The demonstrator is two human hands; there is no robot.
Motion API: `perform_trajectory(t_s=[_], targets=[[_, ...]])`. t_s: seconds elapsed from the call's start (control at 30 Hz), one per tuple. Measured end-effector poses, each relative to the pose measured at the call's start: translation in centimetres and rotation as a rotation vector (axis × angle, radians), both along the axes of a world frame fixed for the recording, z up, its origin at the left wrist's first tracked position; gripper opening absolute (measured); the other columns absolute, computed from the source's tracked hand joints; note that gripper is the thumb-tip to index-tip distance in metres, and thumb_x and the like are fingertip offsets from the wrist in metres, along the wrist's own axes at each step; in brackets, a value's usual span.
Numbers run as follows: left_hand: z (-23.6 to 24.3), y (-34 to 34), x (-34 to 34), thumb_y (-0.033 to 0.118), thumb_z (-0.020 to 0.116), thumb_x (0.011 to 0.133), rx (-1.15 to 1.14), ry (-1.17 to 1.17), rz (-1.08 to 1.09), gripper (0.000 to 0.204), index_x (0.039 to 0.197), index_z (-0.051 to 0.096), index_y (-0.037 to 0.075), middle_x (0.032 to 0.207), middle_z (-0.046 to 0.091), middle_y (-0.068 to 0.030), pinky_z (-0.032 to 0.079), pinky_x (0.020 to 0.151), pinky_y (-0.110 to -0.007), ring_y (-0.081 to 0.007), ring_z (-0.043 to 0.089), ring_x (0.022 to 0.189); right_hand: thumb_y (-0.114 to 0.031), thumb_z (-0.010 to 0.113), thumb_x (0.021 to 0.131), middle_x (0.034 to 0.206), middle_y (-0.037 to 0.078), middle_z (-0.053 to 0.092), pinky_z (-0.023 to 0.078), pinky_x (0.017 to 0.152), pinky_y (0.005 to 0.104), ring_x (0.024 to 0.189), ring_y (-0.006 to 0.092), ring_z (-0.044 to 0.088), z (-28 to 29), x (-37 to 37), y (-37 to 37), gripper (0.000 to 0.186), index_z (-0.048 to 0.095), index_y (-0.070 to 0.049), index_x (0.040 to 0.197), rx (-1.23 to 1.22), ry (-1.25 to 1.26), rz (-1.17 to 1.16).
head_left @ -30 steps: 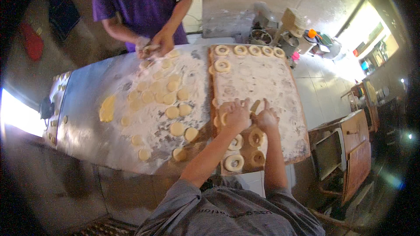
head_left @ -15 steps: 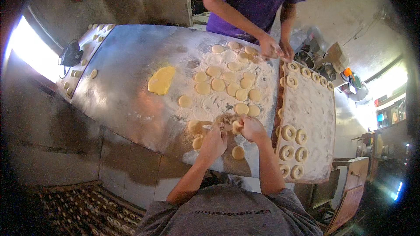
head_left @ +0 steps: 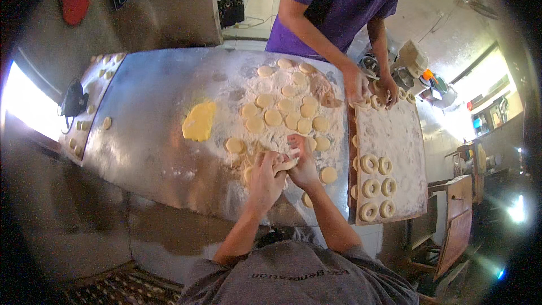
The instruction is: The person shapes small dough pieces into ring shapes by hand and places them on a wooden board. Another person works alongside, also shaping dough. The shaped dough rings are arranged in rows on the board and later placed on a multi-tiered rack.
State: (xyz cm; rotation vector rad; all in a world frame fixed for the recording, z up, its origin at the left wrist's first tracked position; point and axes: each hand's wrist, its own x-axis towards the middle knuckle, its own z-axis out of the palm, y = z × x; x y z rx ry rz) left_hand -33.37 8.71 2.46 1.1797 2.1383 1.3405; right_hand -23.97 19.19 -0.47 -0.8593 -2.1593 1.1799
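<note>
My left hand (head_left: pixel 264 179) is closed on one end of a pale piece of dough (head_left: pixel 287 165), just over the near part of the floured metal table. Against the other end my right hand (head_left: pixel 304 165) curls its floury fingers, so the piece is gripped between both hands. Round flat dough pieces (head_left: pixel 273 117) lie in loose rows on the flour beyond my hands. One dough round (head_left: pixel 327 175) rests right of my right wrist, and another is partly hidden under that forearm.
A yellow slab of fat or dough (head_left: pixel 199 121) sits left on the metal table (head_left: pixel 152 130). The board (head_left: pixel 395 147) at the right carries dough rings (head_left: pixel 370 187). Across the table, a person in purple works with a hand (head_left: pixel 388 90) on rings at the board's far edge.
My hands have come together, and my right hand has moved left onto the dough. A round now lies beside my right wrist. The other person's hands have reached the board; the view has shifted.
</note>
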Motion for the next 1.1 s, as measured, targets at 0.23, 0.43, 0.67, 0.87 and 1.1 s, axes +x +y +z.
perform_trajectory(t_s=[0.23,0.43,0.67,0.87,1.1], targets=[[-5.2,1.1,1.9,0.004,0.06,0.083,0.476,-0.791,-0.174,0.045,0.124,0.041,0.004,0.086,0.054,-0.0092,0.046,0.07,-0.035,-0.0236,0.055,0.077,-0.022,0.055,0.093,0.096,-0.001,0.055,0.041,0.081,0.027,0.09,0.0114,0.053,-0.1,5.5,0.4,0.031,0.048,-0.008,0.12,-0.866,0.515,0.298],[-4.7,2.3,6.3,0.034,0.043,0.098,0.442,-0.672,-0.217,0.039,0.122,0.042,0.003,0.083,0.061,-0.0145,0.047,0.061,-0.036,-0.0239,0.061,0.068,-0.031,0.052,0.094,0.083,-0.001,0.058,0.04,0.068,0.024,0.073,0.0108,0.055,4.2,7.8,0.0,0.046,0.04,-0.008,0.132,-0.595,0.249,0.191],[-1.2,5.0,15.2,0.036,0.034,0.102,0.223,-0.187,-0.177,0.039,0.11,0.051,0.002,0.085,0.063,-0.0202,0.048,0.059,-0.042,-0.0352,0.065,0.068,-0.044,0.046,0.096,0.074,0.004,0.058,0.041,0.064,0.0223,0.066,0.0106,0.056,5.4,16.3,0.4,0.059,0.033,-0.005,0.139,-0.726,0.684,0.072],[1.3,7.3,23.8,0.033,0.036,0.102,0.232,-0.203,-0.264,0.033,0.097,0.05,0.003,0.08,0.059,-0.0161,0.047,0.06,-0.037,-0.0313,0.062,0.069,-0.041,0.043,0.099,0.07,0.007,0.057,0.049,0.062,0.0277,0.068,0.0135,0.06,4.3,25.6,0.8,0.053,0.034,-0.004,0.136,-0.755,0.882,-0.149],[1.7,10.6,33.5,0.029,0.04,0.101,0.157,-0.116,-0.472,0.028,0.096,0.055,0.005,0.076,0.062,-0.0181,0.049,0.061,-0.044,-0.039,0.064,0.069,-0.05,0.035,0.098,0.082,0.011,0.063,0.049,0.06,0.0236,0.066,0.011,0.061,2.7,36.7,1.9,0.054,0.038,-0.007,0.13,-0.616,1.116,-0.134]])
